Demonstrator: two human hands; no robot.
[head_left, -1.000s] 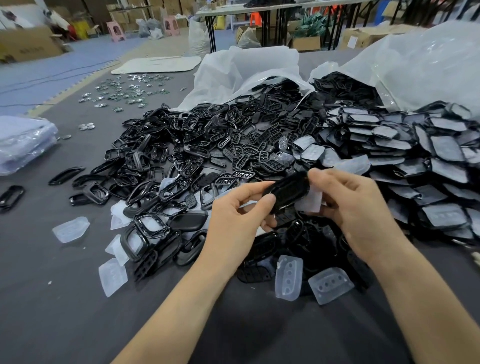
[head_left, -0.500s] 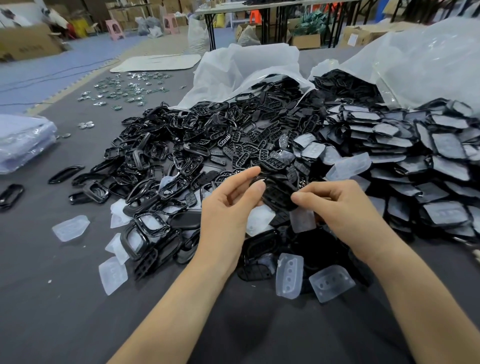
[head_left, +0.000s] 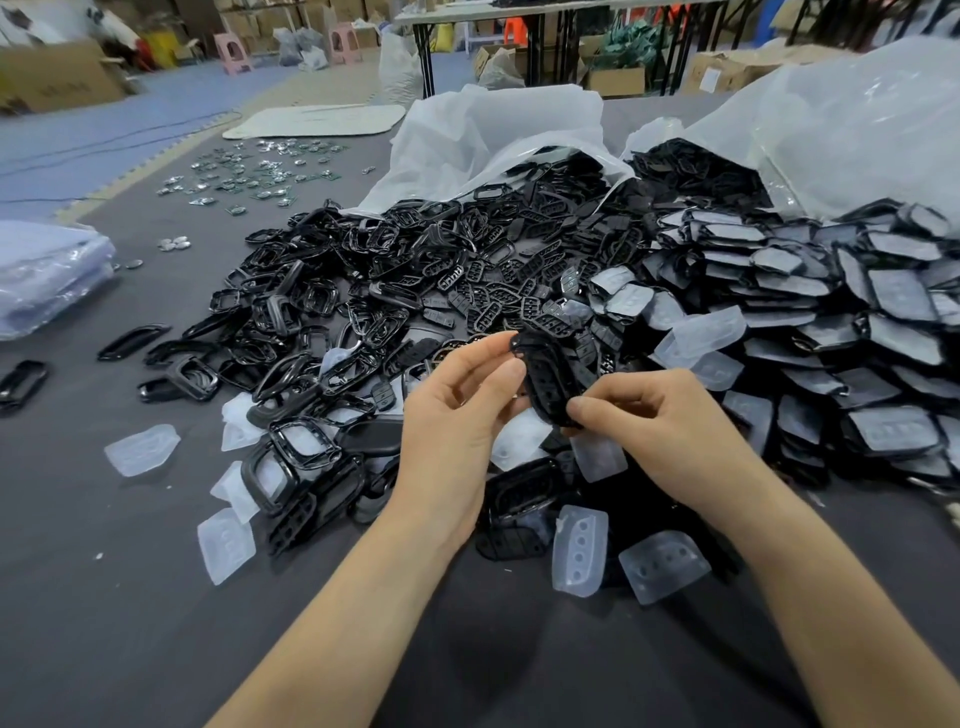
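**Held item.** The black shell (head_left: 545, 379) is an oblong moulded plastic piece with a row of openings along its length and a glossy rim. It stands roughly upright between the two grips, raised above the bench (head_left: 156, 623).

**Left grip** (head_left: 452, 415). Thumb and forefinger pinch the shell's upper end and near edge. The other fingers curl behind and are partly hidden.

**Right grip** (head_left: 660, 421). Thumb and forefinger pinch the shell's lower end and cover it, so the number of openings cannot be confirmed.

**Under the right grip.** A translucent pad (head_left: 597, 457) lies here, milky, soft-looking and round-cornered. The fingers hide its top edge, and it cannot be told whether the grip holds it.

**Beyond both grips.** The heap of black parts (head_left: 395, 291) is a tangle of shiny rings and perforated plates, and single shapes are hard to separate.

**Right of the right grip.** Layered black pieces (head_left: 857, 322) under cloudy film spill from a clear plastic bag (head_left: 857, 119), which is cut off at the edge of view.

**Below the right grip, by the wrist.** Two dimpled pads (head_left: 579, 551) lie side by side on the matt grey bench covering.
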